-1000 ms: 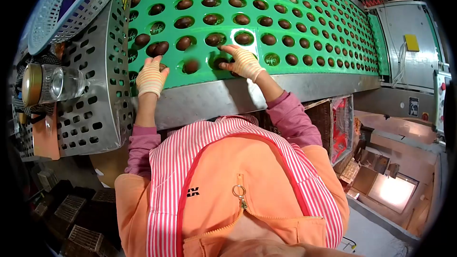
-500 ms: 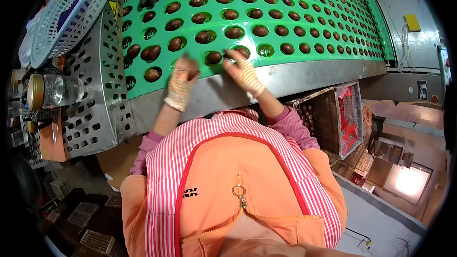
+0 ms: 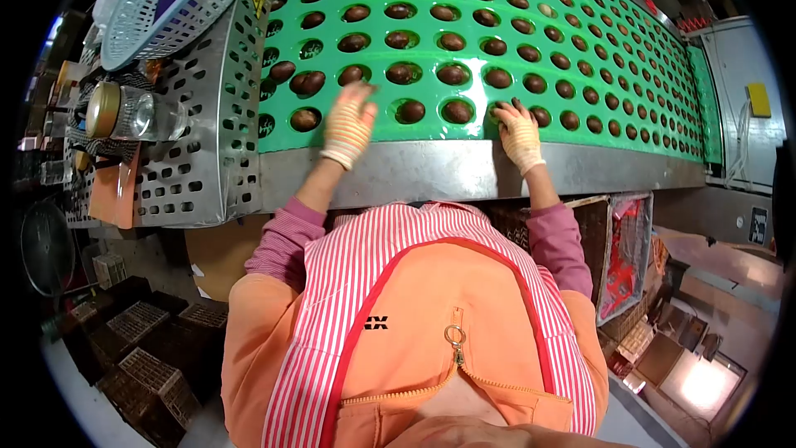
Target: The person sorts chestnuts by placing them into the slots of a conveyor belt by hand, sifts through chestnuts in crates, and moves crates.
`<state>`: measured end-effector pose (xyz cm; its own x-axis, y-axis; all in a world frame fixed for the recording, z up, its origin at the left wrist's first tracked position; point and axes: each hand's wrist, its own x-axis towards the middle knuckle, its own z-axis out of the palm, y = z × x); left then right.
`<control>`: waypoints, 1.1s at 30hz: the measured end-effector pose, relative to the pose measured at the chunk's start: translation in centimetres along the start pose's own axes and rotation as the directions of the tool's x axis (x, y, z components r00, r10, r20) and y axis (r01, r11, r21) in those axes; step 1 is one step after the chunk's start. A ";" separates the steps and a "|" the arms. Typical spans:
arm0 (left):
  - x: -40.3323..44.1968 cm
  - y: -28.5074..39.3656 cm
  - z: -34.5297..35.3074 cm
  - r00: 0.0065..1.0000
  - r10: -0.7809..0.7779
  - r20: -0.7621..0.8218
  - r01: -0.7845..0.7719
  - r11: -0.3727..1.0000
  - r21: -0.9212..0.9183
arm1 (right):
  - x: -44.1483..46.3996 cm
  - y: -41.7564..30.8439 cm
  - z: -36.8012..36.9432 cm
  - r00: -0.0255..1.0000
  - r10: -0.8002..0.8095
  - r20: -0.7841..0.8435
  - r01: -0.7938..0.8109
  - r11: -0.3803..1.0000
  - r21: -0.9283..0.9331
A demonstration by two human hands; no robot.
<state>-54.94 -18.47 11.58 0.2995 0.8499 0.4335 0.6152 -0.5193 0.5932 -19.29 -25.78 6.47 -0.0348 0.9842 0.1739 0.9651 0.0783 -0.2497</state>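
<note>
"Closest in, we have an orange zip top under a red-and-white striped apron. Past that runs the steel rail, along the front edge of the green pocketed sheet."

"And the hands?"

"Both in striped gloves, both out over that front edge! The left hand is a blur near the front-left corner, fingers stretched forward. I can't tell whether it has hold of anything."

"And the right hand?"

"Farther along the same edge: fingers slightly parted, tips bent down to the sheet. Whether they grip anything, I can't make out."

"Where are the brown eggs?"

"In pockets, row upon row! In the front row, two sit between the hands, one just left of the left hand and one just right of the right. Some bunch up behind, near the sheet's left edge."

"What's beside the sheet?"

"Off the left edge, a perforated steel guard, a gold-lidded glass jar and a pale blue basket with something purple inside. Below the rail on the right, a crate with red stuff in clear plastic."

"And farthest?"

"More eggs, running toward the right end, where a metal cabinet carries a yellow tag."
</note>
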 end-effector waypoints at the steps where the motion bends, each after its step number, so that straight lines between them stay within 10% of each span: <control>1: 0.9 -2.1 -1.1 0.998 0.017 -0.061 -0.006 0.983 0.181 | -0.2 -0.3 0.5 0.995 -0.018 -0.101 0.018 1.000 -0.003; 4: 4.2 -3.9 -4.9 0.962 -0.269 -0.048 0.245 0.772 0.587 | -0.8 -3.6 -0.5 0.946 0.031 -0.323 -0.006 0.997 0.077; 8: 6.3 -5.1 -6.2 0.748 -0.565 0.347 0.245 0.722 0.647 | -2.6 -4.6 1.2 0.901 0.098 -0.422 -0.033 0.987 0.160; 16: 10.9 -9.2 -5.5 0.960 -0.182 0.215 -0.003 0.757 0.654 | -2.4 -4.8 0.3 0.879 0.220 -0.423 -0.085 0.945 0.315; 20: 14.1 -10.9 -5.7 0.644 -0.598 0.477 0.107 0.687 0.719 | -2.7 -5.0 0.1 0.843 0.300 -0.446 -0.143 0.925 0.351; 25: 14.4 -9.9 -8.3 0.477 -0.693 0.541 -0.082 0.578 0.812 | -2.3 -5.1 -0.1 0.830 0.348 -0.436 -0.191 0.912 0.363; 30: 10.7 -11.9 -8.4 0.590 -0.651 0.477 -0.107 0.523 0.846 | -2.3 -4.9 0.1 0.842 0.375 -0.388 -0.221 0.896 0.386; 33: 11.7 -12.2 -8.7 0.878 -0.314 0.363 -0.162 0.518 0.840 | -2.2 -4.9 0.0 0.839 0.372 -0.396 -0.214 0.896 0.388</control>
<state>-65.27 -2.91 15.29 0.3342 0.9411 -0.0517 0.8828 -0.3318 -0.3325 -23.92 -28.33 7.31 0.4328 0.7920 0.4307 0.7717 -0.0786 -0.6311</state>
